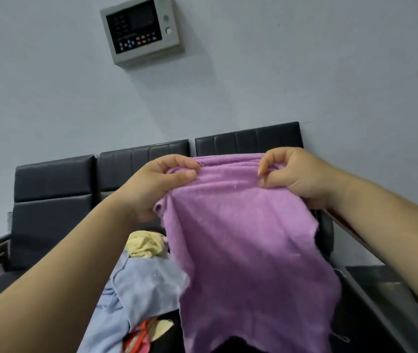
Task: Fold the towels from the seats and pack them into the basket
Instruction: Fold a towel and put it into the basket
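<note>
Both arms reach up and forward from the bottom corners, forearms bare, hands raised about level with the tops of the seat backs. The left hand (160, 180) pinches the top left corner of the purple towel (248, 253), thumb on the near side and fingers curled over the top edge. The right hand (295, 178) does the same on the top right corner, thumb and fingertips clamping the bunched edge. The hands are held apart with the top edge stretched between them, a bit rippled.

The towel hangs straight down from that grip, in the air in front of the row of dark padded seats (55, 197). It's a fuzzy lilac cloth with ragged, frayed side edges and some small white lint specks, and its lower edge is uneven.

Behind and below it, on the seat, lies a pile: a pale blue towel (139, 289), a crumpled yellow towel (144, 244), plus something orange and pink (139, 338) near the bottom. A grey control panel (141, 29) sits on the wall above.
</note>
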`<state>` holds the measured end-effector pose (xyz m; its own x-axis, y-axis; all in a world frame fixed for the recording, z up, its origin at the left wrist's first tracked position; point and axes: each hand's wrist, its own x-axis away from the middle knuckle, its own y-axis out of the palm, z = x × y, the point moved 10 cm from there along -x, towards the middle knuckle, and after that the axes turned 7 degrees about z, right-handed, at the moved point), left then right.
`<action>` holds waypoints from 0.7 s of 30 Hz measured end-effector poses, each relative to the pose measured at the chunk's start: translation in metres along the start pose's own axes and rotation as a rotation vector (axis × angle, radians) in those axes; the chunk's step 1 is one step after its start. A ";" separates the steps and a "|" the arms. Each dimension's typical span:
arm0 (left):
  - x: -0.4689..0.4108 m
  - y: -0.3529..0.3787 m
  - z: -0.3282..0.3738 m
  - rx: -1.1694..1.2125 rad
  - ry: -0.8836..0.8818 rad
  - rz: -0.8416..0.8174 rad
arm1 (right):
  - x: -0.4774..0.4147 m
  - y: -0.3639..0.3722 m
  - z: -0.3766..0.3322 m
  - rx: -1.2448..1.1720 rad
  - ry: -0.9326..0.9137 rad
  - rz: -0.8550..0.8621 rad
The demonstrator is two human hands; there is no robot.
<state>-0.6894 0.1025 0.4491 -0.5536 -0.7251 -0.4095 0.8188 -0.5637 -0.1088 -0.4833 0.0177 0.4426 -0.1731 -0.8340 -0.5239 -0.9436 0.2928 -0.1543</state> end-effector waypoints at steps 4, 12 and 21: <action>0.012 0.022 -0.011 -0.206 -0.094 -0.416 | -0.004 -0.014 -0.011 0.057 0.010 0.022; -0.022 0.005 -0.080 -1.046 -0.074 -0.477 | 0.018 0.022 0.059 0.914 0.155 -0.668; -0.114 -0.035 -0.084 -1.139 -0.006 -0.107 | -0.099 -0.002 0.076 1.222 -0.057 -0.208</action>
<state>-0.6422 0.2381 0.4230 -0.6268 -0.6989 -0.3445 0.4278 0.0608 -0.9018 -0.4432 0.1351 0.4314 -0.0105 -0.9042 -0.4270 -0.0647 0.4268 -0.9020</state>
